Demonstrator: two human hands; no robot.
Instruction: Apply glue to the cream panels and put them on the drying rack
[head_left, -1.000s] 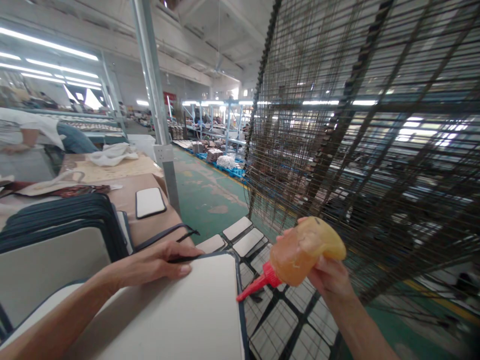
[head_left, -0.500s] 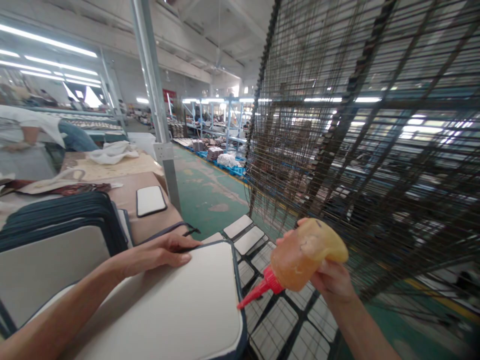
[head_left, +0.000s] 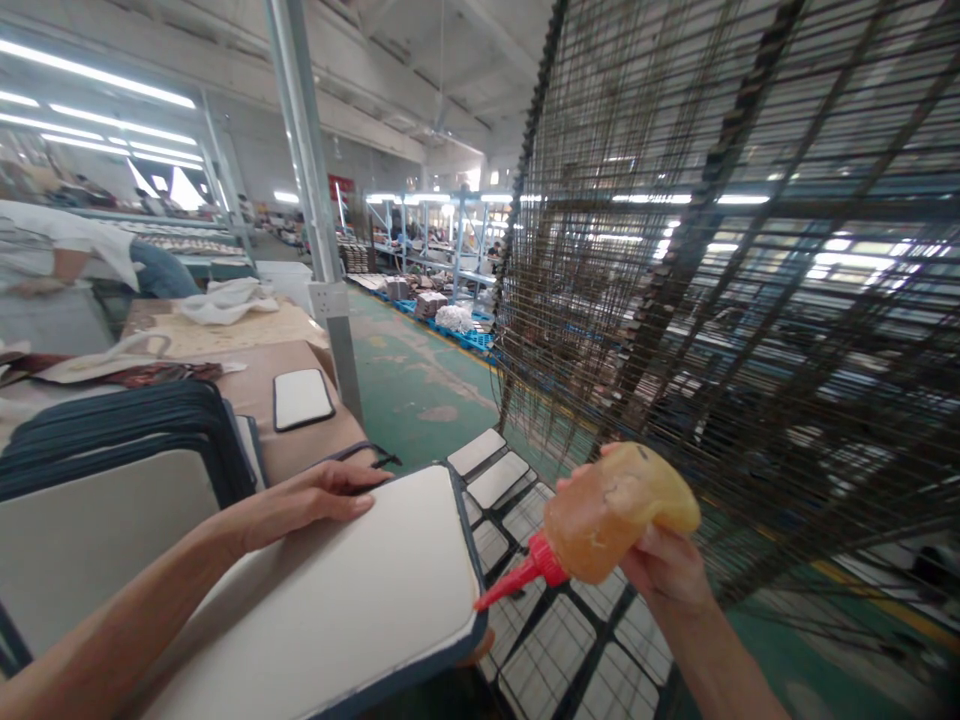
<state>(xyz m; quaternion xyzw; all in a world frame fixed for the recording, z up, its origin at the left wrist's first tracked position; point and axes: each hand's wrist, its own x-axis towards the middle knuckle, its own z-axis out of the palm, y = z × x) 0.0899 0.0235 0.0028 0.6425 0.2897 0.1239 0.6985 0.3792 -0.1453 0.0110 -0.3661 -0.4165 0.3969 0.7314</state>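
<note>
My left hand (head_left: 322, 500) grips the far edge of a white panel (head_left: 337, 600) with a dark blue rim, thumb on top and fingers partly hidden beneath. In my right hand (head_left: 664, 560) is a squeeze bottle (head_left: 600, 510) of amber liquid, tilted down to the left. Its red nozzle (head_left: 517, 580) meets the panel's right edge near the lower corner. The panel's near edge is raised above a dark gap.
A stack of dark-rimmed panels (head_left: 120, 430) stands at the left. One small panel (head_left: 302, 399) lies on the brown table (head_left: 262, 365). Wire racks (head_left: 675, 300) rise at the right, and more panels (head_left: 499, 480) rest on wire mesh. A person (head_left: 82, 250) bends over at far left.
The held panel has tilted and its right corner has moved up, with its near edge now showing. My left hand has shifted slightly left and up. The nozzle stays at the edge.
</note>
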